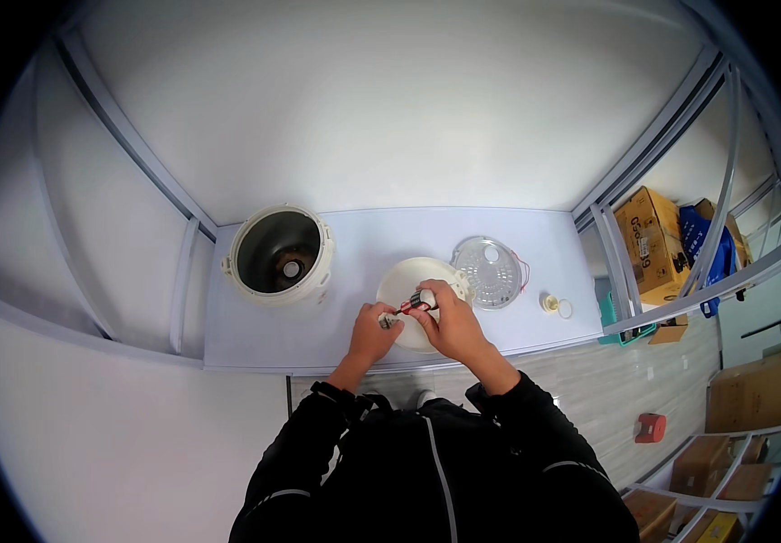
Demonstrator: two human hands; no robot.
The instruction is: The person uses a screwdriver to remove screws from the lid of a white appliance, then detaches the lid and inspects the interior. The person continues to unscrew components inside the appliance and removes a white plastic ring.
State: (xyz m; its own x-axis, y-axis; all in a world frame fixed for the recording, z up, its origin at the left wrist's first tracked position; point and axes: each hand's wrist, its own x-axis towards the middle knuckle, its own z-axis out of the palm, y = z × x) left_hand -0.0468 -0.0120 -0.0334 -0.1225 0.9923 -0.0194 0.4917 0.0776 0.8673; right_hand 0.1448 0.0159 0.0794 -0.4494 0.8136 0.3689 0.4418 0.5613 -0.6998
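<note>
My right hand (pixel 452 324) is closed around the handle of what looks like a screwdriver (pixel 422 300), red and black with a pale end. Its shaft side points left toward my left hand (pixel 374 332). That hand is closed, its fingertips pinching close to the tool's tip; a small pale and dark piece (pixel 389 321) shows at them, too small to name. Both hands are over a round cream-white lid (pixel 401 276), which they partly cover. To the left stands an open white rice cooker body (pixel 318 280), with a round metal centre in its brownish bottom.
A round, shiny perforated disc (pixel 488 273) with a red wire (pixel 524 271) along its edge lies right of the lid. Farther right are a small cream cap (pixel 549 303) and a clear ring (pixel 565 309). Frame posts bound the table (pixel 363 228); cardboard boxes (pixel 651 246) stand beyond.
</note>
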